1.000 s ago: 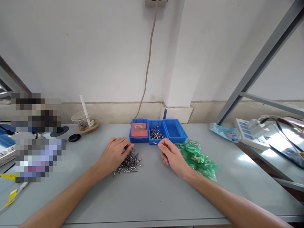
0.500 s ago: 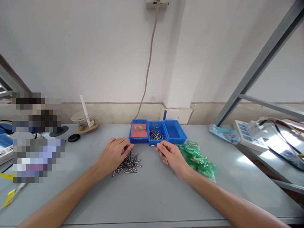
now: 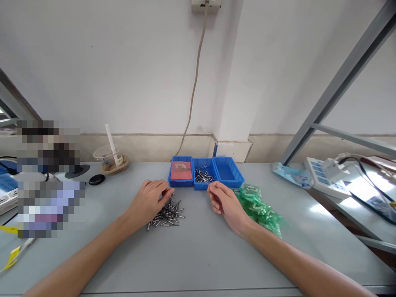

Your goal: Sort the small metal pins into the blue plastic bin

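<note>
My left hand (image 3: 152,199) rests over the left edge of a loose pile of short metal pins (image 3: 169,214) on the grey table. Its thumb and curled fingers come together at the tips; what they hold, if anything, is hidden. My right hand (image 3: 225,202) hovers just in front of the blue bins, thumb and forefinger pinched and the other fingers curled. Nothing can be made out between those fingertips. The middle blue bin (image 3: 204,161) holds many similar metal pins (image 3: 203,175). Beside my right wrist lies green plastic packaging (image 3: 258,208) with small parts inside.
A left blue bin (image 3: 181,183) carries a pink pad (image 3: 181,170); a right blue bin (image 3: 228,170) adjoins the middle one. A power strip (image 3: 321,177) and a light-blue packet (image 3: 292,175) lie at right. At left are a black disc (image 3: 97,179) and a clear cup (image 3: 108,153).
My right hand has shifted slightly right; the small metal pin that stuck out of its fingertips no longer shows. My left hand has stayed over the pile.
</note>
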The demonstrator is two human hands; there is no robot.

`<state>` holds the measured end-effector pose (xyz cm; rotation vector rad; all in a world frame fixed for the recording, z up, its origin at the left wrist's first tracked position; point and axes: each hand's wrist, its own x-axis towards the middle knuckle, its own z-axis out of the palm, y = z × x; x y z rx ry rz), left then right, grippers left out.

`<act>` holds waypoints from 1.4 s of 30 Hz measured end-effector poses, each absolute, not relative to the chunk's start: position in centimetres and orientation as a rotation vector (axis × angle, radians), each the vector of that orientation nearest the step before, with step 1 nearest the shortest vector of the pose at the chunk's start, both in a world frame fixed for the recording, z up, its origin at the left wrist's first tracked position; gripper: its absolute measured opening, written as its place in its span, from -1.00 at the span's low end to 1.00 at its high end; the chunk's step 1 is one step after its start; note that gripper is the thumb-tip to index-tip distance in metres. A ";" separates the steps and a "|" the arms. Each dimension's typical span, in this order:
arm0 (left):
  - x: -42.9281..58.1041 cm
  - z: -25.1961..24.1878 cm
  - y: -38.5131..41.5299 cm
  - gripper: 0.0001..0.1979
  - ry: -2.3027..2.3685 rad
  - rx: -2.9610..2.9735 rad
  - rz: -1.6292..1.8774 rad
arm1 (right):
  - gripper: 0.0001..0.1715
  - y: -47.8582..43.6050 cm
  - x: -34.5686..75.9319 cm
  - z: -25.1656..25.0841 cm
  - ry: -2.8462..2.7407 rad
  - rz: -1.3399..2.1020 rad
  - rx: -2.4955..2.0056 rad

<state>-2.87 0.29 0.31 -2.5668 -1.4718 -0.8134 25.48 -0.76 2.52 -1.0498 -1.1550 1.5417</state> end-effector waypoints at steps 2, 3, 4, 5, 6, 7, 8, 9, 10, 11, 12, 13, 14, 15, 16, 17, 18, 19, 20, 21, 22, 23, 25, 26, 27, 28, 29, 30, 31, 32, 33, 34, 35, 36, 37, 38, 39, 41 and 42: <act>-2.8 0.4 0.2 -0.63 -1.469 -2.563 -0.819 | -0.61 -0.8 25.5 2.5 -1.173 1.522 -1.072; -2.8 0.4 0.2 -0.63 -1.465 -2.563 -0.824 | -0.59 -0.8 25.5 2.5 -1.176 1.511 -1.085; -2.8 0.4 0.2 -0.63 -1.461 -2.562 -0.829 | -0.57 -0.7 25.5 2.5 -1.177 1.504 -1.095; -2.8 0.5 0.1 -0.63 -1.461 -2.562 -0.833 | -0.57 -0.7 25.5 2.4 -1.177 1.501 -1.098; -2.8 0.5 0.1 -0.64 -1.462 -2.562 -0.835 | -0.57 -0.7 25.5 2.4 -1.176 1.500 -1.095; -2.7 0.5 0.1 -0.64 -1.464 -2.564 -0.836 | -0.58 -0.6 25.6 2.3 -1.171 1.499 -1.089; -2.7 0.6 0.1 -0.64 -1.467 -2.567 -0.836 | -0.60 -0.6 25.6 2.3 -1.166 1.499 -1.083; -2.7 0.6 0.1 -0.64 -1.473 -2.569 -0.835 | -0.61 -0.5 25.6 2.2 -1.161 1.498 -1.081; -2.7 0.6 0.1 -0.64 -1.476 -2.573 -0.835 | -0.62 -0.5 25.6 2.1 -1.158 1.497 -1.080; -2.7 0.6 0.1 -0.64 -1.476 -2.577 -0.835 | -0.63 -0.4 25.6 2.1 -1.158 1.496 -1.081; -2.7 0.6 0.1 -0.64 -1.475 -2.579 -0.834 | -0.63 -0.4 25.7 2.0 -1.163 1.496 -1.083; -2.7 0.6 0.1 -0.64 -1.474 -2.581 -0.834 | -0.63 -0.4 25.7 2.0 -1.172 1.498 -1.082; -2.7 0.6 0.1 -0.64 -1.472 -2.582 -0.835 | -0.64 -0.4 25.7 2.0 -1.181 1.497 -1.081; -2.7 0.5 0.2 -0.65 -1.469 -2.583 -0.836 | -0.65 -0.4 25.7 2.0 -1.193 1.495 -1.078; -2.7 0.5 0.2 -0.65 -1.468 -2.585 -0.836 | -0.66 -0.4 25.7 2.0 -1.208 1.491 -1.074; -2.8 0.5 0.1 -0.65 -1.470 -2.586 -0.835 | -0.66 -0.5 25.8 2.1 -1.226 1.483 -1.070; -2.8 0.4 0.1 -0.65 -1.472 -2.587 -0.834 | -0.63 -0.6 25.8 2.2 -1.247 1.474 -1.064; -2.8 0.4 0.1 -0.65 -1.474 -2.591 -0.832 | -0.58 -0.7 25.8 2.3 -1.269 1.465 -1.059; -2.8 0.4 0.1 -0.64 -1.476 -2.597 -0.830 | -0.52 -0.7 25.9 2.4 -1.289 1.456 -1.055; -2.8 0.5 0.1 -0.64 -1.478 -2.604 -0.832 | -0.47 -0.8 25.9 2.4 -1.305 1.450 -1.054; -2.8 0.5 0.1 -0.64 -1.482 -2.612 -0.837 | -0.45 -0.8 25.9 2.5 -1.315 1.445 -1.057; -2.8 0.6 0.0 -0.64 -1.491 -2.621 -0.845 | -0.45 -0.8 25.9 2.5 -1.321 1.442 -1.064; -2.7 0.7 -0.1 -0.63 -1.527 -2.654 -0.872 | -0.50 -0.7 25.8 2.3 -1.333 1.430 -1.085; -2.6 0.8 -0.1 -0.63 -1.550 -2.680 -0.893 | -0.54 -0.6 25.8 2.2 -1.348 1.419 -1.099; -2.5 0.9 -0.2 -0.63 -1.571 -2.714 -0.915 | -0.58 -0.6 25.8 2.0 -1.378 1.403 -1.113; -2.3 0.9 -0.4 -0.63 -1.587 -2.753 -0.939 | -0.61 -0.6 25.8 1.8 -1.425 1.381 -1.126; -2.2 1.0 -0.5 -0.63 -1.597 -2.795 -0.960 | -0.63 -0.6 25.7 1.6 -1.487 1.353 -1.134; -2.1 1.0 -0.6 -0.64 -1.602 -2.835 -0.976 | -0.65 -0.7 25.6 1.4 -1.562 1.320 -1.135; -1.9 1.0 -0.8 -0.64 -1.608 -2.871 -0.986 | -0.67 -0.8 25.6 1.2 -1.642 1.281 -1.130; -1.8 1.0 -0.9 -0.64 -1.616 -2.905 -0.989 | -0.69 -0.9 25.5 1.1 -1.719 1.240 -1.124; -1.7 1.0 -1.1 -0.65 -1.620 -2.936 -0.990 | -0.70 -1.1 25.4 1.0 -1.788 1.202 -1.117; -1.6 1.0 -1.2 -0.66 -1.621 -2.962 -0.994 | -0.71 -1.2 25.3 0.9 -1.850 1.172 -1.112; -1.5 0.9 -1.3 -0.67 -1.617 -2.985 -0.997 | -0.73 -1.4 25.2 0.9 -1.905 1.145 -1.112; -1.4 0.9 -1.4 -0.67 -1.610 -3.002 -1.004 | -0.75 -1.5 25.2 0.9 -1.953 1.124 -1.113; -1.3 0.8 -1.4 -0.67 -1.603 -3.015 -1.010 | -0.78 -1.6 25.1 0.9 -1.994 1.107 -1.110; -1.2 0.8 -1.5 -0.68 -1.596 -3.023 -1.017 | -0.79 -1.7 25.1 1.0 -2.028 1.089 -1.105; -1.2 0.8 -1.5 -0.68 -1.588 -3.029 -1.022 | -0.79 -1.7 25.1 1.0 -2.052 1.070 -1.100; -1.1 0.7 -1.7 -0.69 -1.550 -3.033 -1.010 | -0.76 -1.8 25.1 1.1 -2.073 1.043 -1.091; -1.1 0.7 -1.8 -0.69 -1.513 -3.031 -0.997 | -0.76 -1.8 25.1 1.2 -2.079 1.042 -1.083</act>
